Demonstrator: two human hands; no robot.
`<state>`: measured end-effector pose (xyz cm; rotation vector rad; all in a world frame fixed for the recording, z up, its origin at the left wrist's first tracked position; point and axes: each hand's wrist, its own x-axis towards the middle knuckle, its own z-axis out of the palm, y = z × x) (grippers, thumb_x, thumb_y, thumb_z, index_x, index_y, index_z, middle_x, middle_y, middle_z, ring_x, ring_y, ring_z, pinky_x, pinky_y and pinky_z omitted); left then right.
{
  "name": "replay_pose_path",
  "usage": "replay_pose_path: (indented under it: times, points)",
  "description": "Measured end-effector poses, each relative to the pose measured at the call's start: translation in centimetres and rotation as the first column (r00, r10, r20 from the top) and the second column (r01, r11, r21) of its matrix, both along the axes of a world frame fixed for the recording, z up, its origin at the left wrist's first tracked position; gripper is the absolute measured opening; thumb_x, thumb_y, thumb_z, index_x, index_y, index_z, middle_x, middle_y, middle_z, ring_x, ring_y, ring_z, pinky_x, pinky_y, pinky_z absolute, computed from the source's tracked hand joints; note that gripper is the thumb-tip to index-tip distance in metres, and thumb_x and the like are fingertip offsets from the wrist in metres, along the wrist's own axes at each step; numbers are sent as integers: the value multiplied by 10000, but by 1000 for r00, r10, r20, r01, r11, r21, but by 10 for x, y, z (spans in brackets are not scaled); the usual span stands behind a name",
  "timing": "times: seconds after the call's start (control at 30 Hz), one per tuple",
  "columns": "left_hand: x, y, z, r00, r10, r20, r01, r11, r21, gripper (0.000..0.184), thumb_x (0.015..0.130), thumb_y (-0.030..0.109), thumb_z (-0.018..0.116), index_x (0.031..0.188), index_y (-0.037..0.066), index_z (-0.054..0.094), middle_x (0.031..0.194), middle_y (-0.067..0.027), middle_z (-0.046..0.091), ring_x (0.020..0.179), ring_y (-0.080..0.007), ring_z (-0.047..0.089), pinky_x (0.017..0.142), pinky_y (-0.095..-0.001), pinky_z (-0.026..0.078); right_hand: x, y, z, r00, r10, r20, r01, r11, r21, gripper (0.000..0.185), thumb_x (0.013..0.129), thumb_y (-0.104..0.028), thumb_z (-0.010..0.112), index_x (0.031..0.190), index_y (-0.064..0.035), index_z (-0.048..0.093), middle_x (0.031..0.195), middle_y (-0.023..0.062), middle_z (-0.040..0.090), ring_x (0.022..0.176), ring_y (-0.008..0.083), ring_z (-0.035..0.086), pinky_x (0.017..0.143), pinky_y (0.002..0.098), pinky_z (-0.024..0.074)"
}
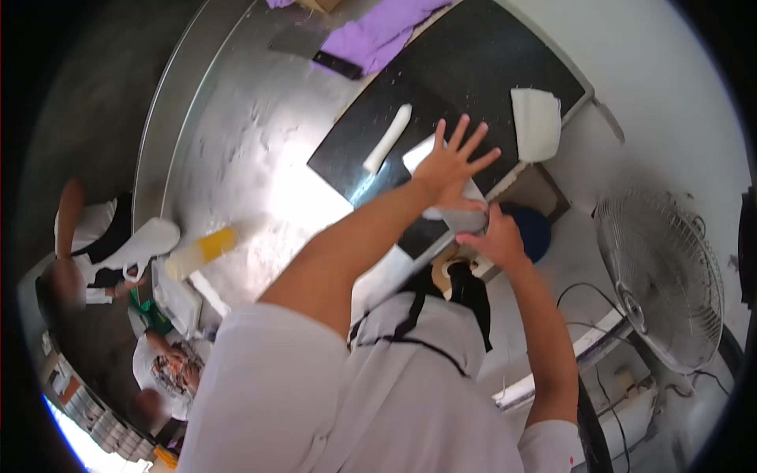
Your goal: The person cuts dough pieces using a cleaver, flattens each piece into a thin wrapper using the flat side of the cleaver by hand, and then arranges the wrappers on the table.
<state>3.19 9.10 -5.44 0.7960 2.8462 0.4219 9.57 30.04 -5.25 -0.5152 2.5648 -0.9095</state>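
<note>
Nearest, the person's white-sleeved arms reach over the near end of the dark surface (465,59). The right hand (501,236) is partly closed, its thumb and fingers bent around the near end of a smooth grey thing (464,219); whether it grips this firmly, I cannot tell. A blue round thing (535,234) is just beside that hand, beyond the surface's right edge. A little farther in, the left hand (453,169) is wide open, palm down and fingers spread, over a flat white piece (416,154). This piece lies near the near end of the surface, its far left corner showing past the hand; most of it is hidden, and the hand does not close around it.

Left of that piece, and apart from it, a thin white roll (388,140) lies slantwise near the surface's left edge. Across from it, a broad white slab (536,126) lies along the right edge. Out to the right stands a wire fan (661,276).

A metal table (229,118) stretches to the left, with a bottle of something yellow (201,252) lying on it near another person (87,229). Farther off, beside the dark surface's far left edge, a black-handled blade (337,65) touches a crumpled purple cloth (382,35).
</note>
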Motion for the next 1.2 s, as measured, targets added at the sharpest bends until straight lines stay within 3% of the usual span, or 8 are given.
replay_pose_path:
  times: [0.23, 0.43, 0.57, 0.7, 0.77, 1.03, 1.1, 1.2]
  points:
    - [-43, 0, -11, 963, 220, -158, -218, 975, 28, 1120, 711, 852, 620, 1619, 287, 291, 1682, -234, 162, 1523, -542, 113, 1136, -790, 101, -81, 4, 26, 988, 118, 103, -141, 957, 253, 804, 689, -584, 864, 1124, 22, 562, 957, 279, 696, 951, 470, 686, 783, 535, 551]
    - [-21, 20, -12, 999, 9, -47, -9, 1000, 2, 1129, 691, 867, 621, 1615, 296, 314, 1689, -217, 169, 1523, -550, 122, 1123, -797, 131, -29, 27, -9, 994, 29, 107, -38, 995, 90, 858, 674, -553, 884, 1204, 21, 532, 983, 299, 694, 944, 480, 689, 811, 528, 556]
    - [-62, 17, -13, 972, 133, -195, -135, 991, 2, 1112, 713, 850, 619, 1618, 288, 299, 1682, -195, 204, 1526, -506, 162, 1136, -773, 159, -74, 23, 14, 990, 65, 129, -86, 982, 166, 843, 688, -562, 870, 1167, 47, 540, 933, 318, 685, 918, 510, 680, 767, 509, 567]
    - [-31, -29, -23, 982, -98, -163, 105, 994, 32, 1115, 702, 836, 640, 1617, 295, 306, 1690, -195, 189, 1549, -467, 138, 1151, -761, 133, -16, -3, 11, 971, -44, 235, 15, 992, 123, 819, 698, -548, 864, 1163, 47, 545, 961, 318, 684, 940, 509, 673, 790, 511, 563]
    - [-19, -28, -4, 973, -232, 22, 233, 966, -112, 1083, 707, 816, 652, 1613, 326, 316, 1708, -172, 149, 1566, -425, 127, 1163, -749, 116, 8, -5, -17, 999, -21, -44, 20, 999, -29, 831, 697, -568, 861, 1151, 53, 546, 959, 319, 683, 941, 507, 673, 785, 517, 561]
    - [-89, -14, -10, 939, -288, -189, 279, 957, -73, 1046, 760, 792, 641, 1621, 319, 283, 1700, -137, 192, 1559, -414, 165, 1187, -712, 157, -60, -7, 5, 985, -115, 130, 88, 977, 196, 816, 691, -500, 902, 1177, 47, 542, 958, 320, 690, 949, 502, 673, 802, 546, 549]
    - [-61, -18, -7, 920, -383, -80, 375, 922, -98, 1069, 722, 808, 663, 1614, 345, 297, 1703, -118, 194, 1562, -414, 156, 1203, -699, 126, -22, -3, 1, 985, -104, 135, 101, 995, 23, 827, 686, -491, 909, 1200, 48, 551, 973, 311, 699, 968, 501, 673, 804, 514, 562]
    - [-82, -7, -6, 918, -328, -222, 319, 945, -77, 1066, 716, 826, 654, 1610, 366, 296, 1710, -96, 176, 1560, -403, 163, 1191, -713, 134, -45, 0, -6, 991, -123, 58, 129, 985, -117, 734, 720, -423, 904, 1182, 49, 581, 983, 294, 709, 971, 488, 680, 799, 491, 562]
